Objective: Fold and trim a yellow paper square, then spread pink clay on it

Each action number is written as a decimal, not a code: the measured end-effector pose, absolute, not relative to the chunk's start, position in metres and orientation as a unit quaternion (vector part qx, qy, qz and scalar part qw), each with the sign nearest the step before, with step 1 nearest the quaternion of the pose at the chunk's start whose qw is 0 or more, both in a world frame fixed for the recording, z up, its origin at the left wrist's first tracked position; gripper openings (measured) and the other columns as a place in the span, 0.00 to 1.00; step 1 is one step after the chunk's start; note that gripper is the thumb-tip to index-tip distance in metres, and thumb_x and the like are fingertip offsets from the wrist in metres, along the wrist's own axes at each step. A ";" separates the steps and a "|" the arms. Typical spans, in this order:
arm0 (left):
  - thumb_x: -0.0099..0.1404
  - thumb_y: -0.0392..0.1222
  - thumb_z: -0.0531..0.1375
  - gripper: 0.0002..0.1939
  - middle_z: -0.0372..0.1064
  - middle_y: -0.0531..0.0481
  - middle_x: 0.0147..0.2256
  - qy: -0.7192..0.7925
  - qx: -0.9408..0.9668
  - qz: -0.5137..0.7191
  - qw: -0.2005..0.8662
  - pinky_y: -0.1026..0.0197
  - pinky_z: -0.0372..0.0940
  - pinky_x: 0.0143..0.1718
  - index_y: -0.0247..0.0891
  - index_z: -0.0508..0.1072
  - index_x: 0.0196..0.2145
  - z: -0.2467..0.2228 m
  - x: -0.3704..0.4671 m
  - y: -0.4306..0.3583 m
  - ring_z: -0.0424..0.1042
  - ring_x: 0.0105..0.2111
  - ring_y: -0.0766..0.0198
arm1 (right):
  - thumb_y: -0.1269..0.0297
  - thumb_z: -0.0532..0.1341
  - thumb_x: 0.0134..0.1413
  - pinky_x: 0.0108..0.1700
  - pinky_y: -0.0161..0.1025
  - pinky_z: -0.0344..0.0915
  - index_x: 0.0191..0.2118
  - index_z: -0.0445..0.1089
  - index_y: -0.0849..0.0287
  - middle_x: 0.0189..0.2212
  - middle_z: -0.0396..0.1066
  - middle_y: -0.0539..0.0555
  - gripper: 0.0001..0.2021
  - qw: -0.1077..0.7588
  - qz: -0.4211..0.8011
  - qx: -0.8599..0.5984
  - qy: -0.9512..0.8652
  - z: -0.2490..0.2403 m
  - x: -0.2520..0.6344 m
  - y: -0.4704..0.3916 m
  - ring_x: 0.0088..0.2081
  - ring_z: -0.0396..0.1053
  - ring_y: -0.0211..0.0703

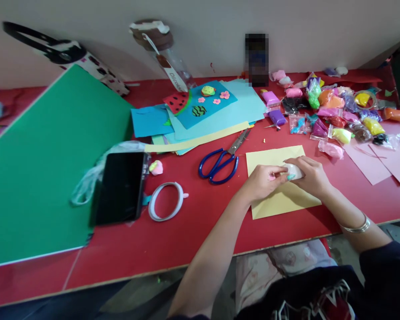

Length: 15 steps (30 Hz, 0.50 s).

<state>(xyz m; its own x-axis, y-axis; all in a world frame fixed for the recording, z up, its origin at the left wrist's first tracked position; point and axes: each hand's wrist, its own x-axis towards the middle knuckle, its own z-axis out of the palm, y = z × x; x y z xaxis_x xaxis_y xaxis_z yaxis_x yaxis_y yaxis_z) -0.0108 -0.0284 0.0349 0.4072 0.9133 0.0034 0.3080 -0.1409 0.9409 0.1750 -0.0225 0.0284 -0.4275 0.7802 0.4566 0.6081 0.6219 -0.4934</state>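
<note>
Over a sheet of yellow paper [283, 198], both of my hands close around a small white packet [294, 171] that looks like soft clay. My left hand [266, 181] pinches its left side between thumb and fingers. A turquoise spot shows at the left thumb tip and a pink one by the fingers; whether these are nails or clay I cannot tell. My right hand [309, 174] wraps the packet from the right, its fingertips partly hidden. To the left of the paper lie scissors [220, 166] with blue handles, blades apart.
Several bagged clay pieces [340, 106] crowd the back right, beside pink paper sheets [370, 162]. Leftward are a tape roll [152, 202], a black phone [122, 189] and a big green board [53, 178]. A decorated blue card [206, 102] and a bottle [173, 58] stand behind.
</note>
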 end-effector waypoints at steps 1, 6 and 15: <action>0.60 0.46 0.62 0.12 0.76 0.47 0.30 0.457 0.672 0.315 0.491 0.63 0.64 0.31 0.35 0.78 0.36 0.035 -0.009 -0.029 0.70 0.29 0.62 | 0.57 0.59 0.58 0.39 0.41 0.70 0.43 0.72 0.55 0.34 0.76 0.57 0.11 0.328 0.119 -0.412 -0.842 0.027 0.175 -0.023 0.36 0.73 0.47; 0.55 0.46 0.62 0.10 0.56 0.58 0.19 0.452 0.597 0.365 0.553 0.66 0.51 0.22 0.36 0.70 0.26 0.035 0.005 -0.033 0.55 0.21 0.70 | 0.60 0.58 0.59 0.40 0.42 0.70 0.51 0.68 0.57 0.37 0.76 0.58 0.15 0.319 0.088 -0.419 -0.846 0.025 0.174 -0.025 0.39 0.73 0.49; 0.55 0.54 0.62 0.17 0.50 0.60 0.17 0.405 0.564 0.385 0.608 0.67 0.43 0.18 0.37 0.66 0.25 0.038 -0.002 -0.028 0.46 0.17 0.74 | 0.54 0.63 0.55 0.38 0.41 0.70 0.43 0.72 0.56 0.36 0.77 0.57 0.14 0.349 0.130 -0.423 -0.826 0.035 0.179 -0.018 0.36 0.74 0.46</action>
